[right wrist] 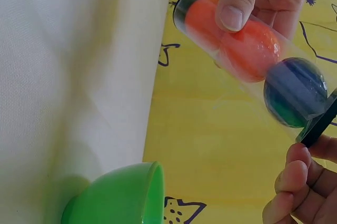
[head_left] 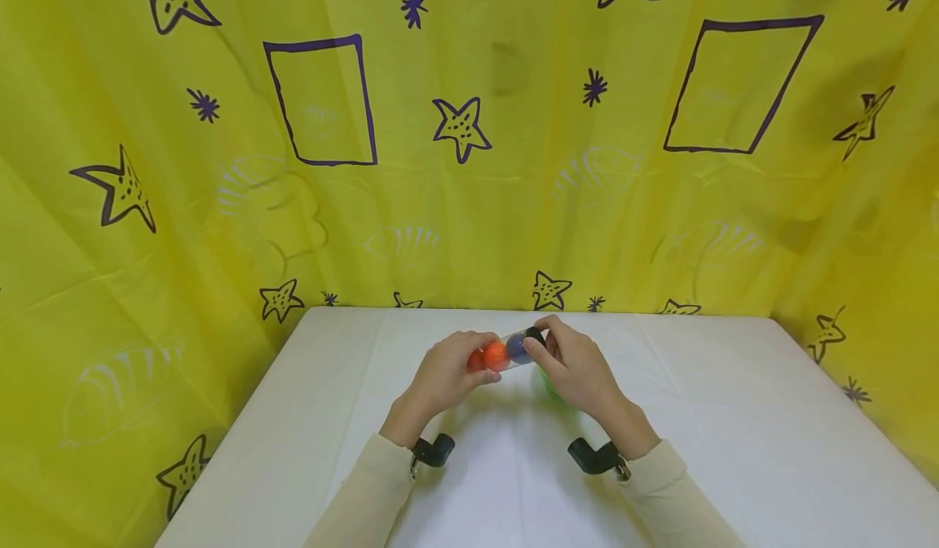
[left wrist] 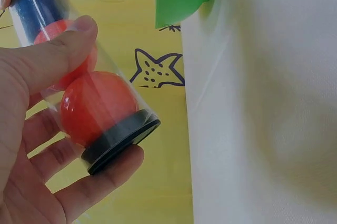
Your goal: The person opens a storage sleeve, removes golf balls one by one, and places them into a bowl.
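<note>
Held tilted over the table, a clear plastic tube (head_left: 508, 354) has a black cap on each end. Inside it, two orange balls (left wrist: 100, 105) and a dark blue ball (right wrist: 295, 89) lie in a row. My left hand (head_left: 447, 369) grips the orange-ball end, thumb across the clear wall and fingers beneath. One fingertip touches the black cap (left wrist: 124, 142) there. With thumb and fingers, my right hand (head_left: 583, 373) pinches the black cap (right wrist: 320, 121) beside the blue ball. A green cup (right wrist: 116, 195) stands on the table, partly hidden behind my right hand in the head view.
The table (head_left: 293, 450) has a white covering. Behind it and along both sides hangs a yellow curtain (head_left: 469, 205) with drawn stars and frames. A black wrist camera (head_left: 434, 450) sits on the left wrist, another black wrist camera (head_left: 592, 455) on the right.
</note>
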`<state>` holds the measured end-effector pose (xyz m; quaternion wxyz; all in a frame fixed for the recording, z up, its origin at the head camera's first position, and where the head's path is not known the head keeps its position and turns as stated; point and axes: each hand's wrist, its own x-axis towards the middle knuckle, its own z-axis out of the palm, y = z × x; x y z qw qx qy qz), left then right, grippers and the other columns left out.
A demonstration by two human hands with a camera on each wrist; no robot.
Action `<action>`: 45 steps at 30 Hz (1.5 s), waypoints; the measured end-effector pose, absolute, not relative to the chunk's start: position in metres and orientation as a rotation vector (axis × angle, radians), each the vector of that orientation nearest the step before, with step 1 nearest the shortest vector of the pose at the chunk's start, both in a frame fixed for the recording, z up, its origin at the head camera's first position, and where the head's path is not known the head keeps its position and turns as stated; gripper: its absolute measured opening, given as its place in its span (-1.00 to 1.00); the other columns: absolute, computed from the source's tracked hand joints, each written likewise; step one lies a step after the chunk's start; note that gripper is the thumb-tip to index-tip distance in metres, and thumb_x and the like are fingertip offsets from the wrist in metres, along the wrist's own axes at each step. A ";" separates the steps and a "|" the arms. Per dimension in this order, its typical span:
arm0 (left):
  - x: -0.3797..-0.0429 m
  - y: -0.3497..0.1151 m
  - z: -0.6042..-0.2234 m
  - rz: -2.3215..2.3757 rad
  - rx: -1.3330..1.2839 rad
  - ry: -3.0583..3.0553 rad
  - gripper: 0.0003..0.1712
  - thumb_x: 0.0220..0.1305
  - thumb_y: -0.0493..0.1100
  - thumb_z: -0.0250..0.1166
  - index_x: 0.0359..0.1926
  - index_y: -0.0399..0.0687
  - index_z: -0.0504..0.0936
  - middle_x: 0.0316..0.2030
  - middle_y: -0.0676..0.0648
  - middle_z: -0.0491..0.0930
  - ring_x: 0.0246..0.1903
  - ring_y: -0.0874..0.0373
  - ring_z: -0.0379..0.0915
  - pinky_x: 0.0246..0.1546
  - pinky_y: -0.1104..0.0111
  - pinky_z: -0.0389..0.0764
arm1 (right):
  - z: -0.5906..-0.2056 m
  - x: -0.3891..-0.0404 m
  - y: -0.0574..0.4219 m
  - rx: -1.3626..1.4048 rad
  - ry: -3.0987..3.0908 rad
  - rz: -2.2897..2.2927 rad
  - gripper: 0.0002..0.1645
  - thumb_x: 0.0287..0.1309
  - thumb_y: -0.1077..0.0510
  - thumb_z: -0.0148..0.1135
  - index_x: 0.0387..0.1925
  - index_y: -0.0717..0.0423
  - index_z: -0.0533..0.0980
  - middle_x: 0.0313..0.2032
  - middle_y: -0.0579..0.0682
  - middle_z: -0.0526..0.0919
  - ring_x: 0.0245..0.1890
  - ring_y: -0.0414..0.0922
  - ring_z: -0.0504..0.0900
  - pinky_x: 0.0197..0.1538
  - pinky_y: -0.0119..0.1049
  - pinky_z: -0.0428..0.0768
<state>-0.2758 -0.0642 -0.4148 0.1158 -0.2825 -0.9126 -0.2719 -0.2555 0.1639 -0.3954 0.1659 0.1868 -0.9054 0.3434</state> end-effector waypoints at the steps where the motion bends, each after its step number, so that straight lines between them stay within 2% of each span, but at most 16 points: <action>1: -0.276 -0.064 -0.414 -0.810 -0.832 -2.679 -0.40 0.16 0.01 0.54 0.22 0.07 0.62 0.00 0.01 0.72 -0.06 0.11 0.58 -0.02 0.22 0.61 | -0.395 -0.255 0.164 0.536 -2.579 0.974 -0.62 0.44 -0.07 0.20 0.05 0.11 0.52 -0.51 -0.12 0.43 -0.53 -0.20 0.35 -0.44 -0.37 0.31; 6: -0.274 -0.065 -0.413 -0.876 -0.857 -2.706 -0.41 0.15 -0.01 0.54 0.22 0.05 0.64 0.01 0.01 0.73 -0.09 0.13 0.58 -0.02 0.25 0.60 | -0.394 -0.255 0.164 0.560 -2.591 0.948 -0.65 0.46 -0.06 0.16 0.03 0.12 0.51 -0.51 -0.12 0.42 -0.53 -0.20 0.35 -0.43 -0.37 0.30; 17: -0.276 -0.066 -0.413 -0.928 -0.897 -2.742 -0.47 0.13 -0.04 0.56 0.13 0.08 0.66 -0.16 0.06 0.71 -0.23 0.19 0.51 -0.12 0.36 0.54 | -0.394 -0.256 0.165 0.630 -2.631 0.928 -0.66 0.52 -0.08 0.07 0.02 0.09 0.49 -0.49 -0.11 0.43 -0.50 -0.22 0.35 -0.43 -0.35 0.30; 24: -0.276 -0.068 -0.413 -0.929 -0.925 -2.775 -0.43 0.14 -0.04 0.55 0.18 0.07 0.64 -0.14 0.05 0.71 -0.22 0.19 0.51 -0.11 0.37 0.54 | -0.395 -0.256 0.166 0.662 -2.643 0.894 -0.65 0.53 -0.11 0.04 0.02 0.08 0.49 -0.50 -0.14 0.43 -0.52 -0.25 0.33 -0.45 -0.37 0.28; 33: -0.277 -0.069 -0.414 -0.959 -0.976 -2.781 -0.48 0.14 -0.06 0.56 0.13 0.08 0.65 -0.23 0.09 0.67 -0.28 0.21 0.47 -0.18 0.42 0.50 | -0.397 -0.257 0.170 0.694 -2.671 0.863 -0.64 0.54 -0.13 0.03 0.03 0.05 0.48 -0.47 -0.16 0.45 -0.50 -0.26 0.36 -0.43 -0.37 0.32; 39: -0.279 -0.070 -0.413 -0.946 -0.985 -2.783 -0.49 0.14 -0.05 0.56 0.13 0.10 0.65 -0.23 0.10 0.67 -0.28 0.22 0.46 -0.18 0.41 0.50 | -0.395 -0.256 0.170 0.712 -2.674 0.860 -0.65 0.54 -0.11 0.04 0.06 0.04 0.46 -0.44 -0.16 0.48 -0.47 -0.24 0.41 -0.39 -0.35 0.37; 45: -0.278 -0.072 -0.411 -0.980 -0.990 -2.793 -0.51 0.15 -0.08 0.55 0.12 0.09 0.66 -0.22 0.10 0.67 -0.26 0.21 0.47 -0.15 0.39 0.50 | -0.395 -0.256 0.169 0.757 -2.660 0.830 -0.64 0.55 -0.09 0.02 0.07 0.08 0.46 -0.45 -0.17 0.45 -0.49 -0.27 0.37 -0.41 -0.38 0.34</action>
